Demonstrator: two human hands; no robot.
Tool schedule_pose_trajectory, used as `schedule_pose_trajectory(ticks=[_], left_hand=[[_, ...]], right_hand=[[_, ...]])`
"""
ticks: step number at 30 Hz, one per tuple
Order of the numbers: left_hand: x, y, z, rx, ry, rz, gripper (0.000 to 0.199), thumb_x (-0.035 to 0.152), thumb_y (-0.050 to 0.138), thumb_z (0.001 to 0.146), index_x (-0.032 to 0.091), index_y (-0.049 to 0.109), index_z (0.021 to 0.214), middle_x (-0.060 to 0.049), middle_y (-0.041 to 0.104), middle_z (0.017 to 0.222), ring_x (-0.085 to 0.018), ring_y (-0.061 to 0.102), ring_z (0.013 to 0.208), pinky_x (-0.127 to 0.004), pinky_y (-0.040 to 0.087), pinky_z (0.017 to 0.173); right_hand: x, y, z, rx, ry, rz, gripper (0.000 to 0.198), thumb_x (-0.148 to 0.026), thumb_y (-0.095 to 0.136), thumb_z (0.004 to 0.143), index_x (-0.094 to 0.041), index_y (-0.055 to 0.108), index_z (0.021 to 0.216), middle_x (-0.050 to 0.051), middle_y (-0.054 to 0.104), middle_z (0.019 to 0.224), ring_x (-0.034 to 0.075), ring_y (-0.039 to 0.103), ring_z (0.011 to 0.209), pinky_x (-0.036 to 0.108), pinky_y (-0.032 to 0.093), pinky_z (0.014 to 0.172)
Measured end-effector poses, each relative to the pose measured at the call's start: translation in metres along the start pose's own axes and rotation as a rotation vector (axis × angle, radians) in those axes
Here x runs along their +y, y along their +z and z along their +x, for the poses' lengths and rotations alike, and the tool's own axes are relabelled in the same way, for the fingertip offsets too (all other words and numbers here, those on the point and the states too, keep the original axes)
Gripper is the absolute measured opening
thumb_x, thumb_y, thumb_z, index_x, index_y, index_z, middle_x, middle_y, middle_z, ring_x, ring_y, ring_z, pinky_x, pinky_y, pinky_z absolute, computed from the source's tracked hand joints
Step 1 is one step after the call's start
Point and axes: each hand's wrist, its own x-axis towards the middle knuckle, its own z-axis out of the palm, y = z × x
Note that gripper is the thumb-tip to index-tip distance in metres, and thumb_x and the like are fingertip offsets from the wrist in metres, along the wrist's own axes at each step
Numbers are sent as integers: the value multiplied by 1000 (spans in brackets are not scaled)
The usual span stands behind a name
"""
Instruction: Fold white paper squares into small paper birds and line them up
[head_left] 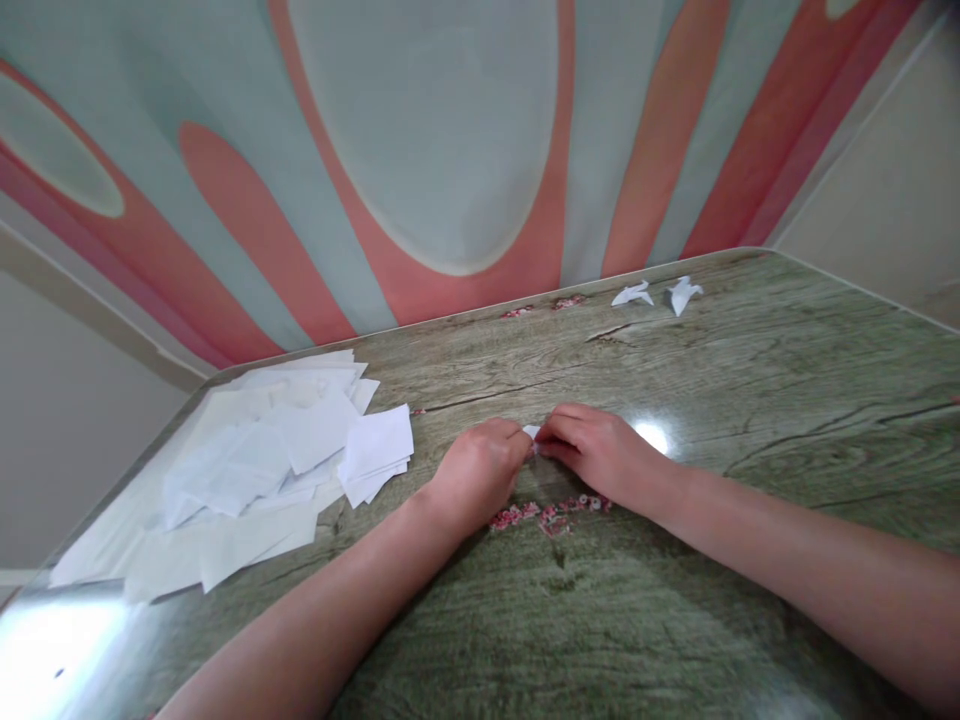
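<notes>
A small piece of folded white paper (531, 432) shows between my two hands, near the middle of the table. My left hand (484, 468) is closed on its left side, fingers curled and mostly hidden behind the knuckles. From the right, my right hand (592, 445) pinches the same paper between thumb and fingers. Most of the paper is covered, so its folded shape cannot be made out. Two folded white paper birds, one (634, 293) on the left and another (683, 294) beside it, lie at the table's back edge.
A wide heap of loose white paper sheets (247, 450) covers the table's left side. At its right edge lies a small stack of square papers (377, 445). The wood-grain table (750, 400) meets a red and grey patterned wall (480, 240) at the back.
</notes>
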Motion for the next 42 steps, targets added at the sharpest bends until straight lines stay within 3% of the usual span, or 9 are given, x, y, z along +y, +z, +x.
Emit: schedule_pose_trajectory(ticks=[5,11,22,30,36,42], left_hand=[[-2,-1,-1,-13,-11,12,20,16,45,90,15,59,75,-4,60,74,-17,56,70,-28,45,65],[-1,-6,-3,-58,15,14,17,9,45,86,15,58,77,-5,60,76,-16,56,70,-26,45,65],[3,-5,-2,11,78,98,17,15,45,89,15,57,77,-3,57,71,-16,54,65,-27,45,60],[5,11,-14,112,-45,0,22,18,40,93,16,57,80,-5,60,76,-15,57,73,-26,47,66],[-3,11,-13,139,-50,-137,23,19,41,94,16,62,85,-5,62,80,-15,59,78,-26,47,72],[-2,7,-12,77,1,3,19,18,41,92,15,59,85,-5,60,80,-18,56,75,-28,46,66]], right_hand=[[1,-6,-1,2,70,72,14,-14,55,88,-17,67,81,4,63,79,17,59,79,30,46,72],[1,-4,-8,-15,-69,-93,19,-14,49,91,-17,66,84,7,61,86,19,56,86,33,45,77],[-4,-6,-2,-62,-131,-285,22,-13,47,90,-18,63,76,6,57,76,20,51,78,34,42,72],[-3,8,-1,17,-107,-221,21,-13,46,91,-17,58,74,6,57,77,19,51,77,33,42,70],[-3,9,-2,2,-70,-172,17,-20,48,93,-16,63,84,6,59,80,19,55,80,33,44,75],[-2,5,0,33,-48,-87,18,-22,49,93,-17,65,85,5,59,79,18,56,78,32,45,73]])
